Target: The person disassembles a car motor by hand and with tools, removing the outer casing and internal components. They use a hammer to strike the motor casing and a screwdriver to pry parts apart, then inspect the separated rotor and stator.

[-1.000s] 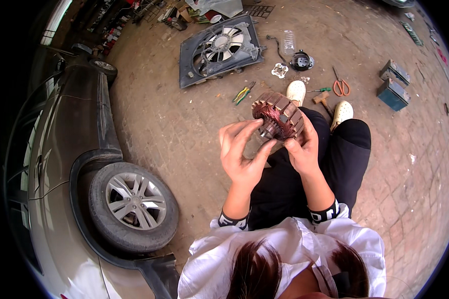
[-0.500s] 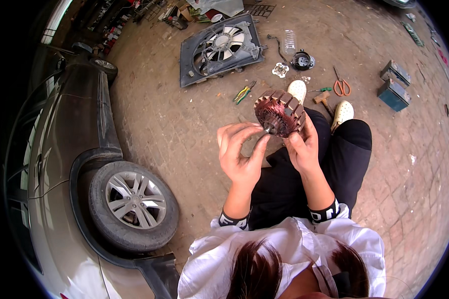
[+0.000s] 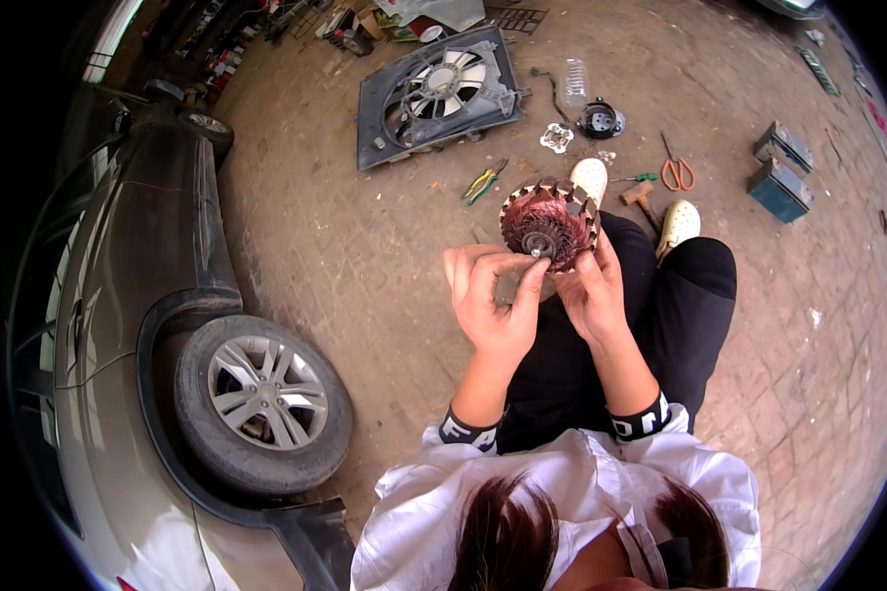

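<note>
A motor armature with reddish copper windings and a toothed round rim is held up over my lap, its commutator and shaft end tilted toward me. My right hand grips it at the lower right of the rim, thumb in front. At the shaft end, my left hand has its thumb and fingers closed, touching the tip. The fingertips behind the armature are hidden. Beyond it on the floor lie a wooden mallet, orange-handled scissors, a green screwdriver and yellow-green pliers.
A radiator fan in its shroud lies ahead, beside a clear plastic bottle, a black round housing and a white metal plate. Two batteries stand at right. A parked car's wheel is close on my left.
The armature has turned so its shaft end faces me more directly. My left hand has shifted slightly right along with the shaft; my right hand still grips the rim.
</note>
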Demonstrator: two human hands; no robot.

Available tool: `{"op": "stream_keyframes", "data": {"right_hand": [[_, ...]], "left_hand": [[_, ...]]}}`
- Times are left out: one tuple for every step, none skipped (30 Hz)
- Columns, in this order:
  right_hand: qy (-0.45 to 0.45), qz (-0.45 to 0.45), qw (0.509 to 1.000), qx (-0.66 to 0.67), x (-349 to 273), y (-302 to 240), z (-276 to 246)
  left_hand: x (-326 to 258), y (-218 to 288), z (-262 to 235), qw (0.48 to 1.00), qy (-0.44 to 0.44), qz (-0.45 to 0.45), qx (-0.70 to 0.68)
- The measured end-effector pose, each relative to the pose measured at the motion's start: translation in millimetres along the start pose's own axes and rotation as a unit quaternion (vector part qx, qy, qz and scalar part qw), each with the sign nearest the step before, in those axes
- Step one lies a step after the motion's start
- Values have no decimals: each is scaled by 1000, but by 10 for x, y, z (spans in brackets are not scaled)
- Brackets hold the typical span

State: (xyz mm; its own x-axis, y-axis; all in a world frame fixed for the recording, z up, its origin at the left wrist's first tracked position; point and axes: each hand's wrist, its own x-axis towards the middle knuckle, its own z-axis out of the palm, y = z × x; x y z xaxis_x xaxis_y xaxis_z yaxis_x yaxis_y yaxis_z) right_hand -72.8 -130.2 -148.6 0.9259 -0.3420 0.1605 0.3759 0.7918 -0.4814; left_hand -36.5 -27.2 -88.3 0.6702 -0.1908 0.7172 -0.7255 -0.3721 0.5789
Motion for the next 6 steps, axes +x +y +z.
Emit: {"op": "stream_keyframes", "data": {"right_hand": [[4,9,1000,14,1,-8,-3],[6,8,1000,23,4,-14,10],[8,8,999,31,12,-17,28],[10,7,999,40,20,-19,37],[11,5,999,39,25,-20,38],[12,3,999,39,30,-22,35]], "left_hand": [[0,8,16,1000,-2,4,-3],[-6,-3,13,1000,-4,16,6],[-4,-3,13,1000,2,14,6],[0,-4,14,1000,8,11,6],[2,-3,12,1000,14,9,7],[-3,1,11,1000,10,-8,2]]}}
